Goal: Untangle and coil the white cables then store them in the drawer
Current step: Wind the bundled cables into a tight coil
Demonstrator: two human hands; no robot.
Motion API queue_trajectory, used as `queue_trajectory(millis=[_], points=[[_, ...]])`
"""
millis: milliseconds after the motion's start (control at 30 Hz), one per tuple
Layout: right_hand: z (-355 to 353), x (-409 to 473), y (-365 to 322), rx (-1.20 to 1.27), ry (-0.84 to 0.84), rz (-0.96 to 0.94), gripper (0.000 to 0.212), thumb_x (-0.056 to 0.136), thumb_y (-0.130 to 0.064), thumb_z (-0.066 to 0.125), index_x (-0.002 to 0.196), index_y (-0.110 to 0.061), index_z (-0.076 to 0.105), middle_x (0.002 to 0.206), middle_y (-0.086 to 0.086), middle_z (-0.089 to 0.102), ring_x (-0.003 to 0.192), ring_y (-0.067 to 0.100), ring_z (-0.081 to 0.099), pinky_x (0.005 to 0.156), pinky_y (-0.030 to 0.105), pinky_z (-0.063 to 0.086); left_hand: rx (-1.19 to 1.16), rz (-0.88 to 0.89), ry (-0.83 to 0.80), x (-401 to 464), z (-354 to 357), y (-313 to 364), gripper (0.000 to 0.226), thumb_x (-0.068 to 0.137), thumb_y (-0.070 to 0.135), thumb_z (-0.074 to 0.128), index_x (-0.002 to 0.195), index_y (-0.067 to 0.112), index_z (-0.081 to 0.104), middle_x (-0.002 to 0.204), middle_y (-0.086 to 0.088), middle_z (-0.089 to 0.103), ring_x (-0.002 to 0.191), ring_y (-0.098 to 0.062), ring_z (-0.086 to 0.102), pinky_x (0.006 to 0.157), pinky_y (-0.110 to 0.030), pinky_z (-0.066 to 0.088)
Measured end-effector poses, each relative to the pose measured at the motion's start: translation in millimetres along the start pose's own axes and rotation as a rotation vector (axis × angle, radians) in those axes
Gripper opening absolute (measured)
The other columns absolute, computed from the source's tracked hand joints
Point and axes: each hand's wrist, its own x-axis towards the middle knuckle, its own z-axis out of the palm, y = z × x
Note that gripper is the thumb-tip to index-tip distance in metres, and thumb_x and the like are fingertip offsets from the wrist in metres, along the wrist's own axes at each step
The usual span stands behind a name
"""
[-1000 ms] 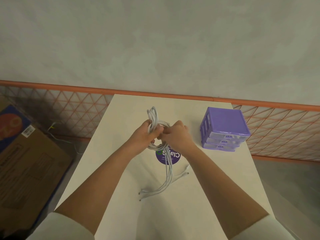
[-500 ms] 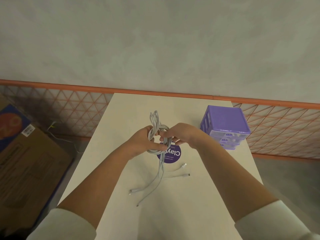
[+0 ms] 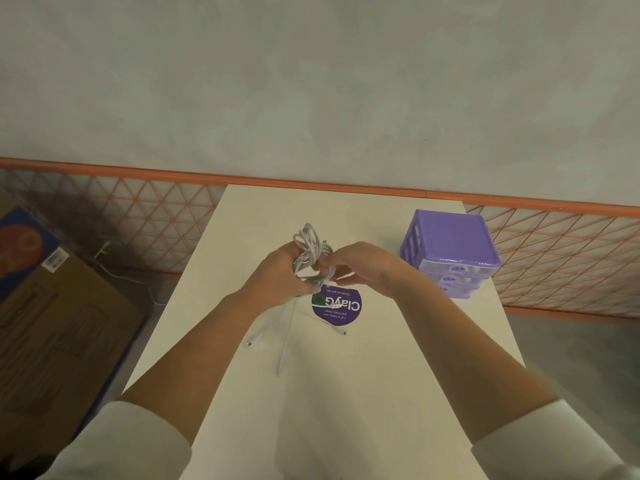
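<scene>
We see a long white table (image 3: pixel 346 393) running away from us toward a grey wall with an orange-trimmed lattice band along its foot. On the floor at the left lies a large brown cardboard box (image 3: pixel 52 334). At the far right of the table stands a purple drawer unit (image 3: pixel 448 252) with three clear drawers, all pushed in. A round purple sticker (image 3: pixel 337 304) lies on the table near its middle. Above the sticker we hold the white cables (image 3: pixel 311 252) as a tangled bundle between both hands, lifted off the table. Our left hand (image 3: pixel 277 278) grips the bundle from the left, fingers curled round it, loops rising above the knuckles. Our right hand (image 3: pixel 363 268) pinches the strands from the right, fingertips together on the cable. Loose cable ends hang down from the bundle and trail on the table toward us, their small plugs lying apart near the sticker.
</scene>
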Motion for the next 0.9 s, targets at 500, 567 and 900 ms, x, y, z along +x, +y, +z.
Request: queue_trajectory(millis=[500,567,900], points=[[5,0,4,-0.034,0.163,-0.15,0.008,0.078,-0.014,0.081,0.076,-0.015,0.073,0.083,0.013,0.075,0.078,0.024,0.071,0.086,0.041,0.059,0.006,-0.08,0.123,0,13,-11,0.032,0.068,0.029,0.085,0.091,0.028,0.063,0.092,0.01,0.06,0.077,-0.001,0.059,0.073,-0.021,0.05],[9,-1,8,-0.017,0.179,-0.164,0.009,0.08,-0.018,0.08,0.08,-0.015,0.072,0.083,0.011,0.075,0.079,0.026,0.072,0.085,0.041,0.059,-0.084,-0.157,0.025,-2,9,-11,0.027,0.071,0.02,0.085,0.079,0.028,0.061,0.069,0.015,0.063,0.061,0.004,0.056,0.06,-0.01,0.042],[18,-6,0,-0.078,0.17,-0.105,0.009,0.088,-0.019,0.071,0.082,-0.013,0.067,0.078,0.008,0.07,0.069,0.029,0.073,0.069,0.041,0.062,0.016,-0.16,-0.074,-13,6,-24,0.045,0.069,0.016,0.081,0.102,0.042,0.065,0.092,0.023,0.068,0.088,0.01,0.06,0.068,-0.001,0.04]])
